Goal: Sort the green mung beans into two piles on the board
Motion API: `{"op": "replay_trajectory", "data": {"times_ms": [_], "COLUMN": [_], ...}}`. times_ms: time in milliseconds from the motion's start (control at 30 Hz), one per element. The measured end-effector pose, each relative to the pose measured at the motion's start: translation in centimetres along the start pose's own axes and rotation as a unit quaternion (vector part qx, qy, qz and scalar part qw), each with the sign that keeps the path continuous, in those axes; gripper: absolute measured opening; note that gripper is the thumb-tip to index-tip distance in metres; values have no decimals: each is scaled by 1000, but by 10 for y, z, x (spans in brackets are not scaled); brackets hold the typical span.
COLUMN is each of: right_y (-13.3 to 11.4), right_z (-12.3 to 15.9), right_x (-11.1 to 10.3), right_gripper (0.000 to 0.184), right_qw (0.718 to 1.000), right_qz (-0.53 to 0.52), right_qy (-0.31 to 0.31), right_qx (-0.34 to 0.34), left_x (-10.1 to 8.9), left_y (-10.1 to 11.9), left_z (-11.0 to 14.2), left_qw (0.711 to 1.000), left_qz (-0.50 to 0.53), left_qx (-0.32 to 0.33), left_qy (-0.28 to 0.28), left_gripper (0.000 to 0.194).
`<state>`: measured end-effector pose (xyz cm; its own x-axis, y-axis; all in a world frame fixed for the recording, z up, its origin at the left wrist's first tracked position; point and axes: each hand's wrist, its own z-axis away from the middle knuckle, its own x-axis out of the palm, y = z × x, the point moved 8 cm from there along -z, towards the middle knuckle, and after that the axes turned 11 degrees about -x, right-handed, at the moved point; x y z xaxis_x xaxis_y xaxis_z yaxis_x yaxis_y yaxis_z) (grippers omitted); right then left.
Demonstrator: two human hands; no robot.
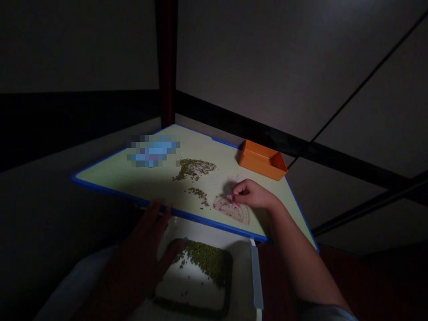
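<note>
Small green beans (193, 169) lie scattered in heaps on a pale table with a blue rim (110, 189). My right hand (249, 194) rests on the table with its fingers curled, pinching the top edge of a clear pink protractor (234, 211) that lies flat near the front edge. My left hand (147, 243) is below the table edge, fingers spread, holding the side of a white tray (187, 294) that has a heap of green beans (209, 258) in it.
An orange rectangular box (262, 160) stands at the table's far right corner. A blurred blue patch (153, 150) lies at the back left of the table. A dark post (166, 62) rises behind the table. The room is very dark.
</note>
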<state>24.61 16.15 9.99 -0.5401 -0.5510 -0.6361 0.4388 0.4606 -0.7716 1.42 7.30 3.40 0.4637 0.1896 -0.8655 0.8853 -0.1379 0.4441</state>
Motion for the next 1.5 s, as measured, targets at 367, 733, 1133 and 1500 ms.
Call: {"op": "replay_trajectory", "data": {"times_ms": [367, 733, 1133, 1500], "right_y": [1, 3, -4, -4], "right_z": [2, 2, 0, -1], "right_x": [-7, -3, 8, 11], "right_gripper": [36, 37, 30, 34], "right_qw": [1000, 999, 999, 999], "right_qz": [0, -28, -42, -24], "right_qy": [24, 14, -33, -30], "right_qx": [17, 4, -8, -11], "left_x": [-4, -1, -2, -4], "left_y": [2, 0, 1, 3], "left_z": [0, -1, 0, -1], "left_qw": [1000, 1000, 1000, 1000], "left_qz": [9, 11, 11, 8], "left_qx": [-7, -15, -21, -20], "left_qy": [9, -10, -20, -21], "left_gripper": [75, 78, 77, 77]}}
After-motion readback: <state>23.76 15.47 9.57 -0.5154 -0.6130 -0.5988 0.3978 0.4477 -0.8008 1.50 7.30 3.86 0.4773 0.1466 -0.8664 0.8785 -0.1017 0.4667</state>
